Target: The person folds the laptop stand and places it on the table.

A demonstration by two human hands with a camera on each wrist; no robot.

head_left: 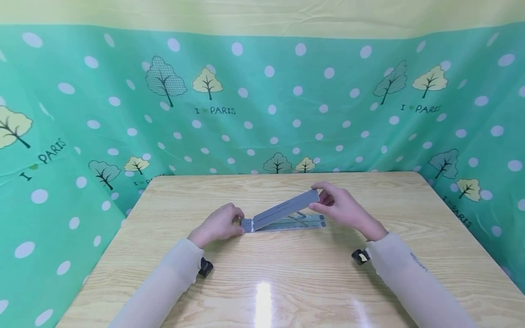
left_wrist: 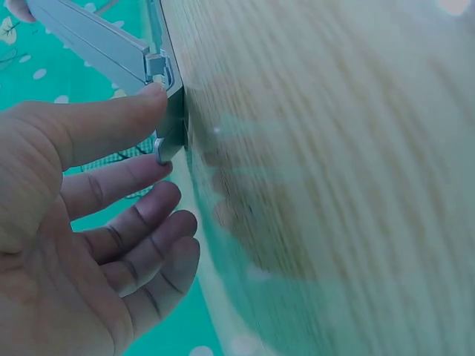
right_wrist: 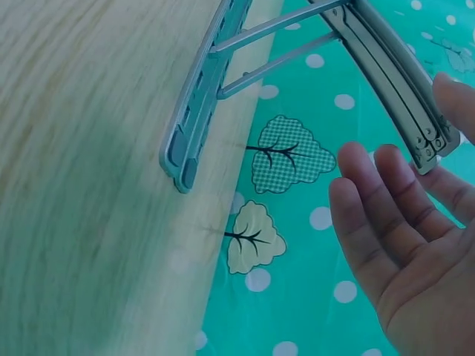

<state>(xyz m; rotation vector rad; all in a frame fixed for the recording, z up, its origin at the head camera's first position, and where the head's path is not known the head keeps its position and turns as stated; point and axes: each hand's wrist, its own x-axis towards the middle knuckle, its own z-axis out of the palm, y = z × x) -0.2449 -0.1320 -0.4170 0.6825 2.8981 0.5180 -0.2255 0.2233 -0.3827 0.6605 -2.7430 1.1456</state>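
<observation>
A grey metal folding laptop stand (head_left: 285, 211) rests on the table, its upper plate tilted up to the right over a flat base (right_wrist: 194, 126). Two thin struts (right_wrist: 276, 72) join plate and base in the right wrist view. At the hinged end (left_wrist: 172, 126), my left hand (head_left: 221, 222) pinches the stand between thumb and index finger; the other fingers curve loosely below. My right hand (head_left: 343, 208) grips the raised end of the upper plate (right_wrist: 393, 89) between thumb and fingers, above the base's right end. Part of the right thumb is cut off in the right wrist view.
The wooden table (head_left: 262, 264) reaches back to a green dotted curtain (head_left: 262, 114) printed with trees, which also hangs along both sides. Small black devices (head_left: 361, 257) are worn at both wrists. A bright reflection lies on the table's near part.
</observation>
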